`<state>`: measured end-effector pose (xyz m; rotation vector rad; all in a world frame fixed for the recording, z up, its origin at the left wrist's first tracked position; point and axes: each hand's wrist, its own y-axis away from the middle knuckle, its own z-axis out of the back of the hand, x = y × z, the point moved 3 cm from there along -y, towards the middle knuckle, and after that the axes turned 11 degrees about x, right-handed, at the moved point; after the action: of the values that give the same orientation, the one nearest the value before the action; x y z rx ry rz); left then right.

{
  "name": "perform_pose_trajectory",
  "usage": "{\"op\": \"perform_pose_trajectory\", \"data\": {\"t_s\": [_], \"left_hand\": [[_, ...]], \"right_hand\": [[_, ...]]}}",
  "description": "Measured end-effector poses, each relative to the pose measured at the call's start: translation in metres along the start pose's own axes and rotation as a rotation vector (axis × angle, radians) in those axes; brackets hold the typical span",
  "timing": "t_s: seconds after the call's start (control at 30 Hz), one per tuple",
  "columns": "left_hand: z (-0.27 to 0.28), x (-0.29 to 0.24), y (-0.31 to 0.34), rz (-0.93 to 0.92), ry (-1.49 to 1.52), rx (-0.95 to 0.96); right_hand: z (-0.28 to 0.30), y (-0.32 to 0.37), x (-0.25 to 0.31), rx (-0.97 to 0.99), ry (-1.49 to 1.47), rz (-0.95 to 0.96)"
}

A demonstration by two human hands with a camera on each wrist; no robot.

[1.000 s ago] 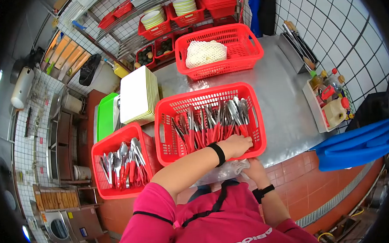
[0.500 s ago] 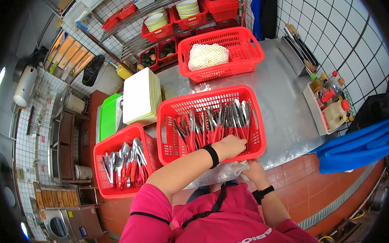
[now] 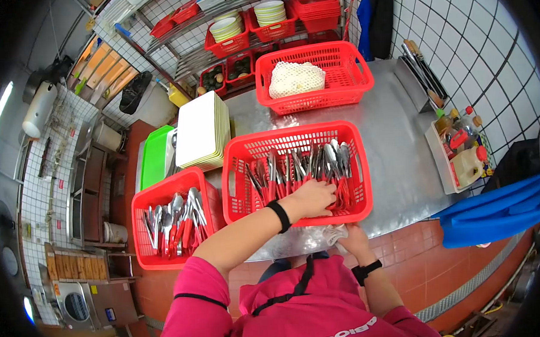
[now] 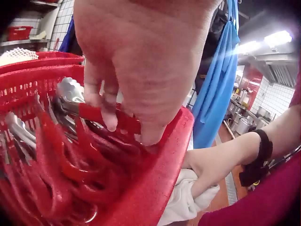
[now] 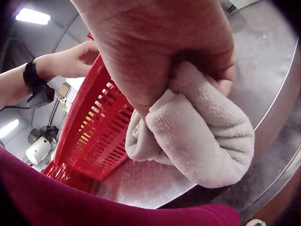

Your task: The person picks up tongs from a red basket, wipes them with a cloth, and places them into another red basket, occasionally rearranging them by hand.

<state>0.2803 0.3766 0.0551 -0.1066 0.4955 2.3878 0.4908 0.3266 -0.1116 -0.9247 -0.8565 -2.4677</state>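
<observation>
In the head view my left hand (image 3: 313,198) reaches over the front rim of a red basket (image 3: 239,213) filled with red-handled metal tongs (image 3: 272,173). The left wrist view has its fingers (image 4: 109,115) and thumb pointing down, fairly straight, right at the red handles, with a scalloped tong tip (image 4: 71,88) just beyond. At the table's front edge, beside the basket, my right hand (image 3: 354,243) grips a folded white cloth (image 5: 202,136). That cloth bulges out below the fingers in the right wrist view.
Left of the basket stands another red basket (image 3: 141,234) of spoons and tongs. Behind it are stacked cream trays (image 3: 197,126) and a green tray (image 3: 155,155). A red basket (image 3: 351,95) with a white net-wrapped bundle sits farther back. Bottles (image 3: 466,166) line the right wall.
My left hand has moved left along the tong handles, away from the basket's right end. The right hand stays at the table edge with the cloth. The head view has shifted slightly.
</observation>
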Motion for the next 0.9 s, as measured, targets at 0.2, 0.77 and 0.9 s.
{"op": "perform_pose_trajectory", "data": {"t_s": [0.2, 0.77, 0.9], "left_hand": [[0.012, 0.011, 0.067, 0.206, 0.16, -0.354], [-0.023, -0.026, 0.219, 0.683, 0.844, -0.676], [-0.044, -0.047, 0.246, 0.541, 0.843, -0.789]], "right_hand": [[0.008, 0.01, 0.001, 0.078, -0.024, 0.107], [0.099, 0.053, 0.194, 0.03, -0.167, 0.533], [0.09, 0.027, 0.212, -0.058, -0.103, 0.583]]}}
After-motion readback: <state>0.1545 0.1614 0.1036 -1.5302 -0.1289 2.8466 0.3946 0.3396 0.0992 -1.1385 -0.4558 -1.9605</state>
